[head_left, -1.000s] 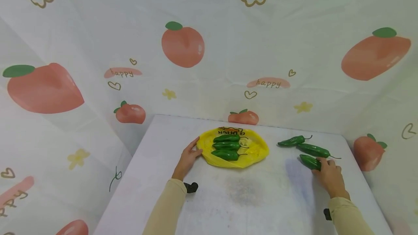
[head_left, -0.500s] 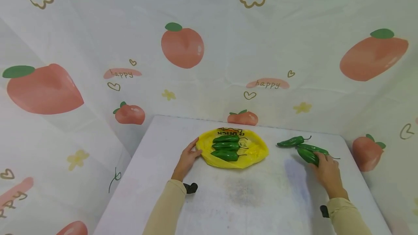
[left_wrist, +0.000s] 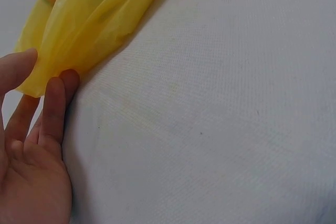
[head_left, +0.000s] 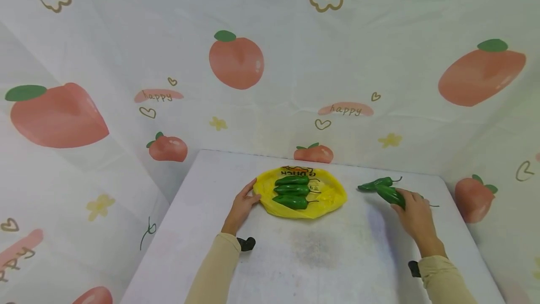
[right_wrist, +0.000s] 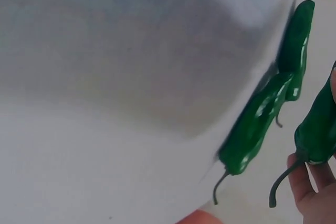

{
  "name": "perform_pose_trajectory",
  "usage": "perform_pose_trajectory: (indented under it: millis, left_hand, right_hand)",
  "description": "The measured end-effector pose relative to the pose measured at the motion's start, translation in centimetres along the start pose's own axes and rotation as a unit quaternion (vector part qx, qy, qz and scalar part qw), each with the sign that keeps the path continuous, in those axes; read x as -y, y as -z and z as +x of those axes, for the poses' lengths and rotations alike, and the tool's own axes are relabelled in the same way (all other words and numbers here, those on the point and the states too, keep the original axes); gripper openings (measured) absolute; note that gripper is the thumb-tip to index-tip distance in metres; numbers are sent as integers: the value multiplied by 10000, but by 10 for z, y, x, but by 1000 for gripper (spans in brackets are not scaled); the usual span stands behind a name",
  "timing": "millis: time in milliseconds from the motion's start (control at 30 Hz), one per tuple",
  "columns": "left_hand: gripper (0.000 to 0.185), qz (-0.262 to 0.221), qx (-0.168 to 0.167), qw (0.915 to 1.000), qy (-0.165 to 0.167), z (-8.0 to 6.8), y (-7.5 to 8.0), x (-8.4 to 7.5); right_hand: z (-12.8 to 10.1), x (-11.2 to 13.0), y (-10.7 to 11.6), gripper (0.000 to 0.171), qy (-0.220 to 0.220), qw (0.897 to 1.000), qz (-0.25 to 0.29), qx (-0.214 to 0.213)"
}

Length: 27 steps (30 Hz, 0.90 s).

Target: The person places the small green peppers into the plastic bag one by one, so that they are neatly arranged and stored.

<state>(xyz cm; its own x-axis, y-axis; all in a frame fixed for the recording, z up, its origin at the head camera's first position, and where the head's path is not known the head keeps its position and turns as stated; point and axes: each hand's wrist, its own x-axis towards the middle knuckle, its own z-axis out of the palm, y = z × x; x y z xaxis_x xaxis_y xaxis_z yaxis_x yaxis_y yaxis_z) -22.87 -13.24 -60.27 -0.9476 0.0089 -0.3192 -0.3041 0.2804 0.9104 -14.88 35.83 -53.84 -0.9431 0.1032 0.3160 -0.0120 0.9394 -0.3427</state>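
In the head view my right hand [head_left: 416,215] grips a green chili pepper [head_left: 391,196] above the table, its tip pointing left. The right wrist view shows this held pepper [right_wrist: 315,135] at the right edge, its curved stem hanging down. Two more green peppers lie just beyond that hand: one pepper [head_left: 374,183] at the back, the other [right_wrist: 257,124] largely hidden by the hand in the head view. My left hand [head_left: 243,205] pinches the left edge of a yellow plastic bag [left_wrist: 100,24], thumb on one side and fingers on the other. Several green peppers [head_left: 292,190] lie in a row on this bag.
The white table [head_left: 312,266] ends at the back against a hanging white cloth [head_left: 278,121] printed with peaches and flowers. The same cloth closes off the left and right sides. Black wrist mounts [head_left: 246,244] show beside both forearms.
My right hand has picked up the nearest pepper on the right and moved it up and to the left, over the other two. My left hand stays at the bag's edge.
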Motion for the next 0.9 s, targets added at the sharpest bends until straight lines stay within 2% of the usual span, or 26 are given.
perform_pose_trajectory:
  millis: [267, 500, 900]
  left_hand:
    - [57, -90, -10, 9996, -267, 1, 1, 1]
    - [57, -29, -12, 9997, -233, 3, 1, 3]
    - [56, -18, -1, 9999, -104, 3, 0, 3]
  right_hand:
    - [4, 15, -2, 50, 7, 9999, 137, -33]
    - [5, 28, -4, 48, 231, 9991, 253, -247]
    - [13, 48, -8, 46, 536, 9973, 454, -233]
